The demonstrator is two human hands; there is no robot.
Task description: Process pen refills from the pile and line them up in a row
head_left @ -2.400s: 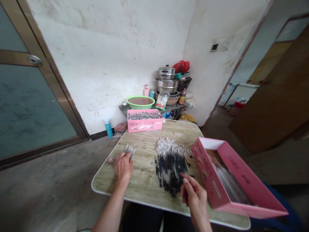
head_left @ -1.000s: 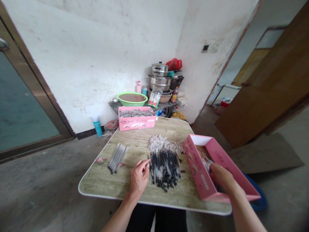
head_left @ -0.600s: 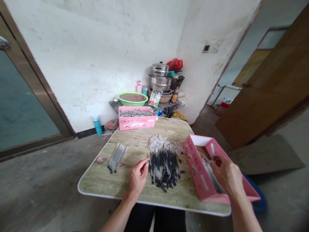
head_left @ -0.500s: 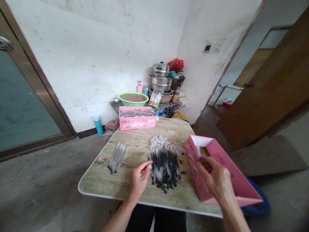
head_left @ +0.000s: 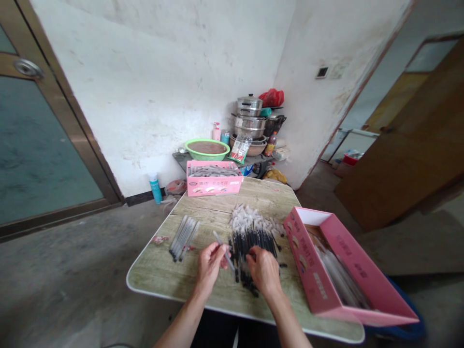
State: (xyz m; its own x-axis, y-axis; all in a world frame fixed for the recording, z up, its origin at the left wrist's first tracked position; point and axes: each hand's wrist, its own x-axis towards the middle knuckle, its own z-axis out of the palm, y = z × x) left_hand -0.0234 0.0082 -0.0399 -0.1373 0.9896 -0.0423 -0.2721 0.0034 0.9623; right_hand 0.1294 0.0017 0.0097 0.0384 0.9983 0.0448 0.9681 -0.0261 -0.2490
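My left hand (head_left: pixel 210 266) pinches a translucent pen barrel (head_left: pixel 218 238), held slantwise above the table. My right hand (head_left: pixel 266 274) is bent down over a pile of black pen parts (head_left: pixel 259 238). Its fingers are closed, and the tips are hidden among the pieces, so what they grip cannot be seen. Behind the black pile lies a heap of small whitish translucent pieces (head_left: pixel 246 218). Left of my left hand, several grey translucent pens (head_left: pixel 183 238) with dark ends lie side by side. On the right, an open pink box (head_left: pixel 305 270) contains long clear barrels (head_left: pixel 337 273).
Another pink box (head_left: pixel 213 187), full of pens, stands at the table's (head_left: pixel 203 208) far edge. Behind it are a green basin (head_left: pixel 207 153), steel pots (head_left: pixel 250 126) and bottles on a low shelf. A blue spray can (head_left: pixel 155 189) stands on the floor to the left.
My right hand has moved left from the pink box to the black pile. A pen barrel, earlier in my right hand at the box, now appears in my left hand. The view has shifted slightly.
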